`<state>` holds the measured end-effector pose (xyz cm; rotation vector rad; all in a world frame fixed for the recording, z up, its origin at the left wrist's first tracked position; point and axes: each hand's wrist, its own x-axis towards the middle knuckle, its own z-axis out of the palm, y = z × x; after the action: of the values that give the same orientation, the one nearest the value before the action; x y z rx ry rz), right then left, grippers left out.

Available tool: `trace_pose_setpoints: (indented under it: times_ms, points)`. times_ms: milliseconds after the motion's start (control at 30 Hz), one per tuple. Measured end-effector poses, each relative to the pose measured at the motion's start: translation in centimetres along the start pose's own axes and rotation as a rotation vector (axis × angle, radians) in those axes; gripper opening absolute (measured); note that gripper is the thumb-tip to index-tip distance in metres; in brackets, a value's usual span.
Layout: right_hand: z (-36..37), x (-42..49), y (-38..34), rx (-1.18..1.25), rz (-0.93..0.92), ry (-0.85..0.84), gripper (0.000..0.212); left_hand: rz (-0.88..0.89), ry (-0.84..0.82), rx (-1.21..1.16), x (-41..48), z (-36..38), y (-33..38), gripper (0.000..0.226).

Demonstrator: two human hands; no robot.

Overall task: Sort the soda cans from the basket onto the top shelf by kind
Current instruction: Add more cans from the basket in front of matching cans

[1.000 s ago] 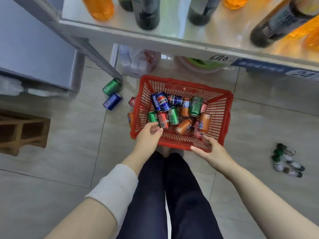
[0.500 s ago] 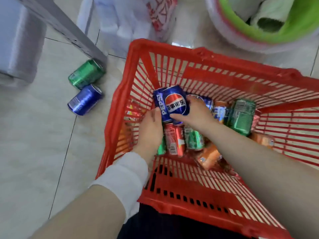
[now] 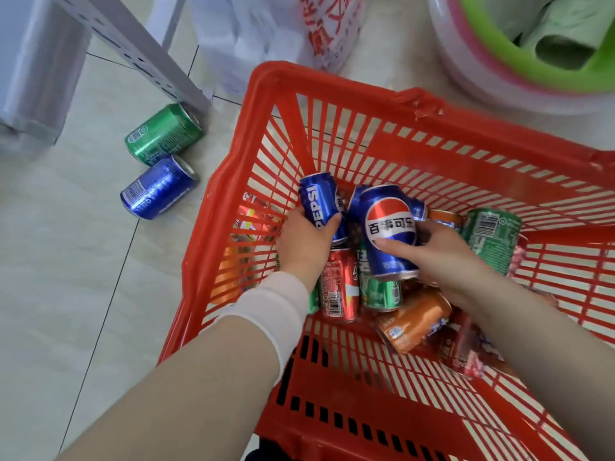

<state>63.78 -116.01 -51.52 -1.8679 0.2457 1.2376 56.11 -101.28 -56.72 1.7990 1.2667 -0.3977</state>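
The red plastic basket stands on a tiled floor, and its open top fills the frame from 12 to 5 o'clock. The soda cans lie loose in a pile against its far-left corner.

Left hand: the fingers curl round a blue Pepsi can, which is tilted. The knuckles are just beside the basket's left wall at 9 o'clock.

Right hand: the thumb and fingers clamp a second Pepsi can, logo up, raised above the pile. The two held cans are just beside each other; contact between them cannot be determined.

Under the hands, at 6 o'clock, lie a red cola can, a green can and an orange can. Another green can lies at 3 o'clock of the right hand.

Bare mesh floor shows between the pile and the near wall.

Outside the basket, at 10 o'clock, a green floor can and a blue floor can lie side by side near the foot of a grey shelf upright. A white plastic bag sits against the far rim at 12 o'clock, and a green basin sits at 1 o'clock.
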Motion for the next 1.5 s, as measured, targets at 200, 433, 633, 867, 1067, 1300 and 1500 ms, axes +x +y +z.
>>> trace_pose_setpoints:
  times_ms: [200,433,633,867,1067,1300,1500]
  points:
    - [-3.4,-3.0,1.7,0.136,0.03,-0.002,0.027,-0.044,-0.014,-0.053,1.9,1.3,0.2,0.063]
    - [-3.8,-3.8,2.5,0.248,0.079,-0.007,0.051,-0.05,-0.022,-0.004,2.3,0.6,0.3,0.056]
    - [-3.6,-6.4,1.8,0.464,0.131,0.023,0.093,-0.025,-0.178,-0.124,-1.2,-2.9,2.4,0.041]
    - [-3.8,-17.0,-2.5,0.538,0.061,0.084,0.106,-0.14,-0.484,-0.512,-14.3,-10.3,5.9,0.041]
    - [-3.8,-32.6,-9.9,0.632,-0.009,0.056,0.106,-0.132,-0.537,-0.759,-30.7,-18.8,10.8,0.024]
    - [-6.2,-50.9,-18.8,0.63,-0.201,0.074,0.121,0.151,-0.57,-0.725,-45.8,-29.8,19.1,0.06]
    - [-7.4,-60.9,-24.2,0.547,-0.392,0.17,0.113,0.349,-0.556,-0.665,-53.5,-35.7,24.9,0.058]
